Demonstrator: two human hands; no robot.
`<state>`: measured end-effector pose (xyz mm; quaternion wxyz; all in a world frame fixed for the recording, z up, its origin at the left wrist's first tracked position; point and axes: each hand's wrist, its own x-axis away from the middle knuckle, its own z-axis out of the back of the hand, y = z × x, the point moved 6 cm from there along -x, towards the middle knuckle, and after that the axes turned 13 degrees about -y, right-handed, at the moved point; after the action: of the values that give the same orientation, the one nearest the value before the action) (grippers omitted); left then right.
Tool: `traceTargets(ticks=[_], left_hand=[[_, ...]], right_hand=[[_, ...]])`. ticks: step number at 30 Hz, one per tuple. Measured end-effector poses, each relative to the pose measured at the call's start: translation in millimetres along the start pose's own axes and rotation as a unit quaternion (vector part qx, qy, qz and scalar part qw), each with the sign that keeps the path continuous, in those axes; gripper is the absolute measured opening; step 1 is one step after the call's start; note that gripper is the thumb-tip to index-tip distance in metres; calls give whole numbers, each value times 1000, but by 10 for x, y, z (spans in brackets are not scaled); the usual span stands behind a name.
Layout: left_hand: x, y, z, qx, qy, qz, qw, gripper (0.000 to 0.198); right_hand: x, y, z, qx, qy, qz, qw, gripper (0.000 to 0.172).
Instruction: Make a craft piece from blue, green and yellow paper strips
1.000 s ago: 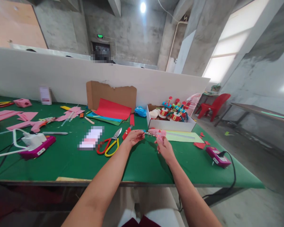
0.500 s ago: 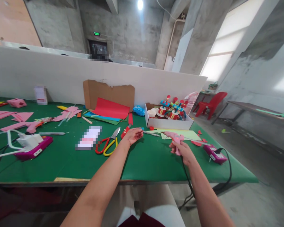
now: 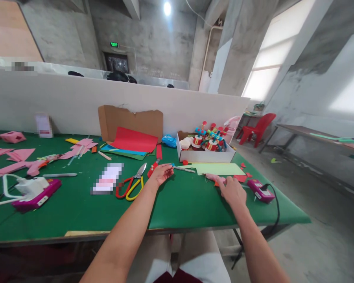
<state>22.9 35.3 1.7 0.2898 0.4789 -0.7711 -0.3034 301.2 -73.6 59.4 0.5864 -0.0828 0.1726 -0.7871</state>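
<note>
My left hand (image 3: 163, 173) is closed, its fingertips pinching a small blue piece (image 3: 173, 165) too tiny to make out well. A pen (image 3: 185, 169) lies just past those fingers. Over to the right, my right hand (image 3: 234, 191) is closed around a pink hot glue gun (image 3: 217, 179), which is down on its side at the green tabletop, nozzle pointing left. The hand covers most of the gun's handle. Beyond the gun lies a pale green paper sheet (image 3: 221, 169). Scissors (image 3: 135, 184) with one red and one yellow handle rest left of my left hand.
A white box (image 3: 206, 157) holds several colourful robot-like figures. Coloured paper sheets (image 3: 135, 139) lie before a brown cardboard piece (image 3: 131, 118). Purple power strips (image 3: 261, 191) sit at both sides, with cables. Pink paper scraps (image 3: 79, 148) cover the left side of the green table (image 3: 183, 212).
The glue gun, upright in my right hand before, has been lowered and tipped onto the table. My left hand still pinches the blue piece. The view has shifted slightly.
</note>
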Motion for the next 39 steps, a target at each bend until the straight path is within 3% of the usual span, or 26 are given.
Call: traceTargets(ticks=[2,4,6,8,11,13,16,21,26,31,39], left_hand=[[12,10,-8,-4,8,-10,1000,9],[31,22,-22,-9,10,-22,1000,9],[53,35,-30,-16,14,-33,999,11],[66,56,-24,-30,27,-40,998,11],[40,119,-28,-57,43,-46,996,14],[-2,192,-38,-71,56,-56,994,15],[-67,293,-47,-84,74,-63,992,13],[-84,304,-21,-100,66,-57,991,14],[-17,218,78,-106,58,-54,991,14],[-23,207,195,-102,71,-52,991,15],[-38,167,212,-100,73,-50,991,15]], right_hand=[[78,-309,9,-45,44,39,997,33],[48,-706,-174,-193,-17,117,974,28],[-74,-1046,-464,-388,-113,125,906,24],[-235,-1306,-770,-541,-196,76,814,23],[-467,-1594,-1030,-660,-257,62,703,25],[-579,-1675,-1107,-699,-275,63,657,25],[-647,-1668,-1176,-735,-276,58,617,28],[-565,-1629,-1284,-730,-294,61,614,34],[-520,-1731,-1291,-698,-286,103,648,33],[-569,-1820,-1337,-687,-247,87,677,26],[-507,-1801,-1360,-707,-237,86,661,26]])
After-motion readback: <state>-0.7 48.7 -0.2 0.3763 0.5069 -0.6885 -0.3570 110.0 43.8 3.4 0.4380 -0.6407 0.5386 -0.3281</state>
